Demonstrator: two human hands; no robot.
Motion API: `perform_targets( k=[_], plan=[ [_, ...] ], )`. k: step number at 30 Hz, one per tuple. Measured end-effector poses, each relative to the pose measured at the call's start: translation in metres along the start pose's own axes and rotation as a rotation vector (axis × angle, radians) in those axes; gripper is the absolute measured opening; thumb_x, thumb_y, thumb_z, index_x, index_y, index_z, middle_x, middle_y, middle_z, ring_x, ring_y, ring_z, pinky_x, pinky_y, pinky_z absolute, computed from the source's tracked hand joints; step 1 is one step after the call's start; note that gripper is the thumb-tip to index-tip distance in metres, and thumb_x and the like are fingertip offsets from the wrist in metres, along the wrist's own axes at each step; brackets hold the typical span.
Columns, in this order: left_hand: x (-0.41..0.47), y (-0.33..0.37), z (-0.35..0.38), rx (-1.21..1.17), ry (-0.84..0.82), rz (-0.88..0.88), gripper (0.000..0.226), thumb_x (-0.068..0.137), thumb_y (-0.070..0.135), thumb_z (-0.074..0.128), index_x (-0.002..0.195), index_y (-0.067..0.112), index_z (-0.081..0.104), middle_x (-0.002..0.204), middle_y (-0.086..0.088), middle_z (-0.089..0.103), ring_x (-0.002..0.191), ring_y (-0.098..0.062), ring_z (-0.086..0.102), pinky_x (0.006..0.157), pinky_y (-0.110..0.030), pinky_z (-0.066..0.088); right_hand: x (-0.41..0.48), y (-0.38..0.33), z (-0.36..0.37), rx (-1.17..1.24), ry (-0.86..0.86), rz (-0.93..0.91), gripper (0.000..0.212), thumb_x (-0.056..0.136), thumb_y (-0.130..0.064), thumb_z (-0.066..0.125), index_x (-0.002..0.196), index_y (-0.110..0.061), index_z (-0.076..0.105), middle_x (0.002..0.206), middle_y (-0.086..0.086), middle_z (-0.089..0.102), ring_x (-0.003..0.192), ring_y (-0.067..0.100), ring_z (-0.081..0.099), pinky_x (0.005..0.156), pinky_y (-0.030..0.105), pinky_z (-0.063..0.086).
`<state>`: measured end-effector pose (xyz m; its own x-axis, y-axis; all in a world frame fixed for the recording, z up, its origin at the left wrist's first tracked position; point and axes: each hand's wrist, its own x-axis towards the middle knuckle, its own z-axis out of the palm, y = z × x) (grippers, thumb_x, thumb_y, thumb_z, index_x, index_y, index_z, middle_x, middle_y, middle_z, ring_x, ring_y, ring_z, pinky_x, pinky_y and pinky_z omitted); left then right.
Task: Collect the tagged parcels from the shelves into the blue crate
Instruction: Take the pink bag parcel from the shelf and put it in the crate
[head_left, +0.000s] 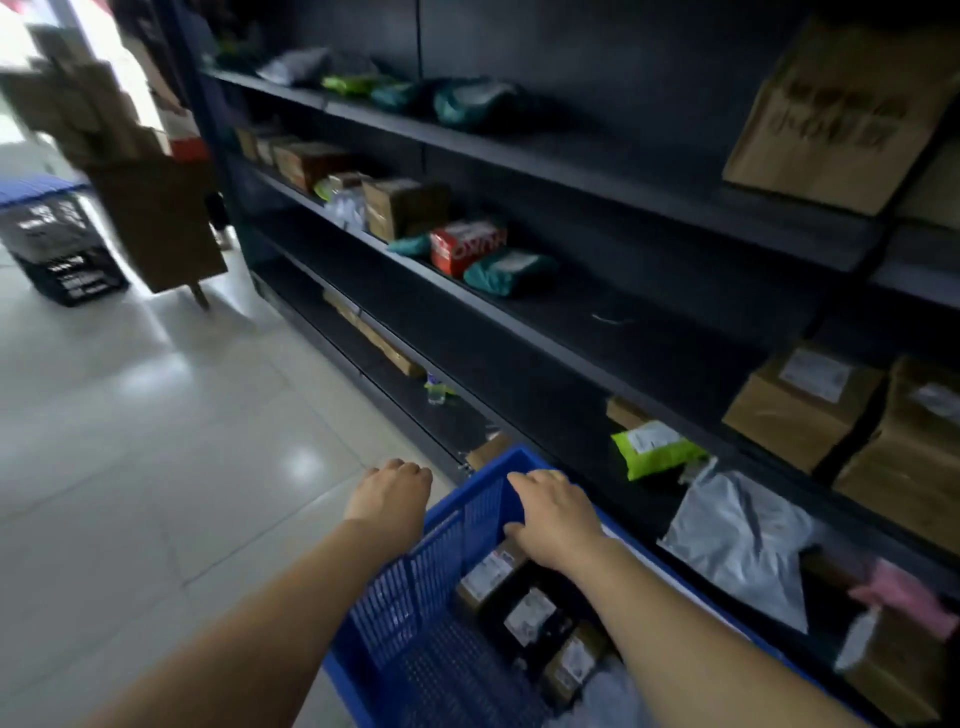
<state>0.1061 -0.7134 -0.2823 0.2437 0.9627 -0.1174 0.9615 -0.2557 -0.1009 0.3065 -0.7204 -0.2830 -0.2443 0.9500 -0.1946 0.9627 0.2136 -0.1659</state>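
Blue crate (415, 597) is gripped at its far rim by the right hand (556, 514), likely for shifting along the shelves (571, 171); the left hand's (389, 496) hold cannot be told.

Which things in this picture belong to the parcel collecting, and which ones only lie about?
Job: blue crate, labelled boxes in it, labelled green bag on the shelf, right hand gripping the crate rim.
Lying about: black crate on the floor, cardboard stack beside it.

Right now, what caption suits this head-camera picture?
Right hand gripping the rim of a blue crate of labelled parcels, left hand at its corner, beside shelves of boxes.
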Motion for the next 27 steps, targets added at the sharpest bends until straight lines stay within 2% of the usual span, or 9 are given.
perform_targets(
  k=[4,12,20,27],
  plan=[
    [-0.020,-0.058,-0.038,0.001,0.028,-0.080,0.028,0.092,0.027,0.057,0.117,0.015,0.057,0.121,-0.003,0.060,0.116,-0.023,0.052,0.098,-0.037,0.041,0.019,-0.053,-0.043,-0.048,0.043,-0.091,0.055,0.091,-0.037,0.059,0.138,-0.017,0.039,0.140,0.006,0.045,0.133,0.027,0.035,0.106,0.040,0.036],
    [-0.056,-0.207,-0.102,0.046,0.126,-0.249,0.023,0.093,0.029,0.056,0.110,0.013,0.056,0.116,-0.005,0.061,0.114,-0.025,0.052,0.093,-0.038,0.042,0.076,-0.191,-0.118,-0.120,0.141,-0.232,0.053,0.090,-0.038,0.059,0.136,-0.018,0.043,0.136,0.006,0.048,0.129,0.026,0.040,0.104,0.040,0.039],
    [-0.067,-0.367,-0.140,0.098,0.240,-0.324,0.025,0.091,0.032,0.058,0.111,0.016,0.057,0.119,-0.002,0.062,0.116,-0.024,0.053,0.093,-0.037,0.044,0.146,-0.340,-0.167,-0.140,0.220,-0.284,0.056,0.089,-0.040,0.061,0.137,-0.018,0.042,0.136,0.006,0.049,0.127,0.026,0.043,0.103,0.041,0.041],
    [-0.059,-0.472,-0.161,0.128,0.319,-0.369,0.024,0.091,0.029,0.058,0.111,0.016,0.058,0.118,-0.001,0.062,0.117,-0.023,0.053,0.089,-0.037,0.045,0.205,-0.427,-0.188,-0.138,0.263,-0.315,0.055,0.089,-0.041,0.060,0.137,-0.020,0.042,0.131,0.004,0.051,0.122,0.025,0.046,0.098,0.038,0.042]
  ],
)
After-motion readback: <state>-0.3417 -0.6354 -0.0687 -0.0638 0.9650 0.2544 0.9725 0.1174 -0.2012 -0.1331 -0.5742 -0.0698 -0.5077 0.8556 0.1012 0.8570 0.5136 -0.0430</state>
